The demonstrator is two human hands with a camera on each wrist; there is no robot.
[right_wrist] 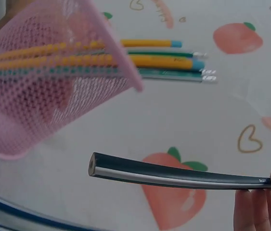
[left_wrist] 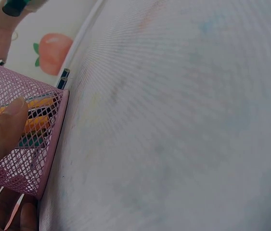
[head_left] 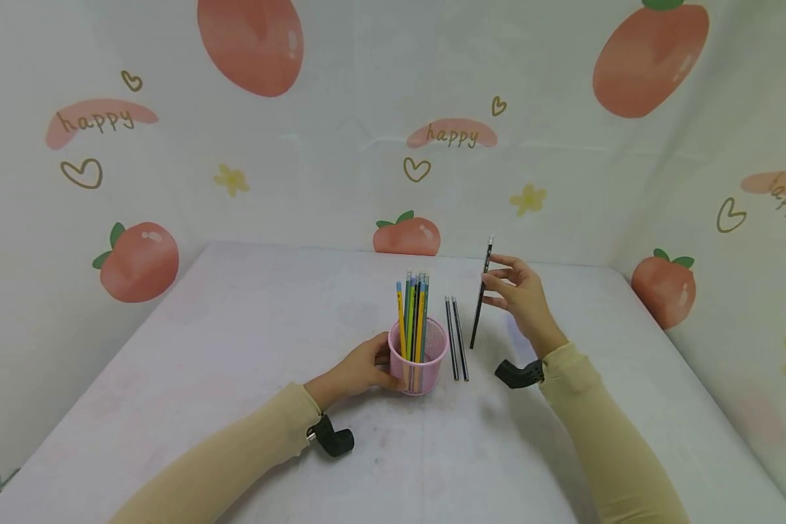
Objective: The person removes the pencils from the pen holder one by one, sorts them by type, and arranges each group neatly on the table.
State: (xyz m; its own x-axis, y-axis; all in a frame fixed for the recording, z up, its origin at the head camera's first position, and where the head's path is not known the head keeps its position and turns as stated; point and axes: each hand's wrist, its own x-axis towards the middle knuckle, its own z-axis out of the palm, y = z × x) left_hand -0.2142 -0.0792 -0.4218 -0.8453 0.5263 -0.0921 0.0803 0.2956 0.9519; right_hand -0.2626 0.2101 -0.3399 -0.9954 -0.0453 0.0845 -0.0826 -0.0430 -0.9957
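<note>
My left hand [head_left: 365, 367] grips a pink mesh pencil cup [head_left: 435, 372] from its left side, the thumb lying across the mesh in the left wrist view. Several pencils [head_left: 421, 313] in yellow, green and dark colours stand upright in the cup. To the right of it, my right hand [head_left: 522, 292] pinches a dark striped pencil [head_left: 478, 313] near its upper part. That pencil is tilted slightly, eraser end up; in the right wrist view its unsharpened lower end [right_wrist: 93, 165] shows. Between cup and right hand, two dark pencils [head_left: 460, 338] lie side by side on the table.
A pale cloth covers the table [head_left: 288, 313]. Behind it and at the sides hangs a white curtain [head_left: 340, 167] printed with fruit, hearts and lettering. Black camera mounts [head_left: 334, 439] jut from both wrists; the right one [head_left: 519, 374] hangs near the lying pencils.
</note>
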